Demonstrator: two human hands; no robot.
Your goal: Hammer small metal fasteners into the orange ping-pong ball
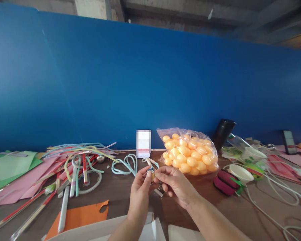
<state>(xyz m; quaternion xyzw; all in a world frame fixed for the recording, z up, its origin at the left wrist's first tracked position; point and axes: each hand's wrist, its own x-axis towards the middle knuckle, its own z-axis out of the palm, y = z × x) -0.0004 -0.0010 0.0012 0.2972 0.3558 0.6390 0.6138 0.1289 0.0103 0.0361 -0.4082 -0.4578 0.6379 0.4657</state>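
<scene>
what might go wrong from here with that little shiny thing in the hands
The small shiny piece, held between the left hand and right hand, could slip and perhaps roll across the table.

The clear plastic bag of orange balls sits just beyond the right hand, so a careless reach might bump it. I can't tell whether it is sealed; if not, balls may spill.

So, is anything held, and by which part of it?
A small, shiny, silvery object, apparently by its edges, between the left hand and right hand; exact contacts partly hidden.
</scene>
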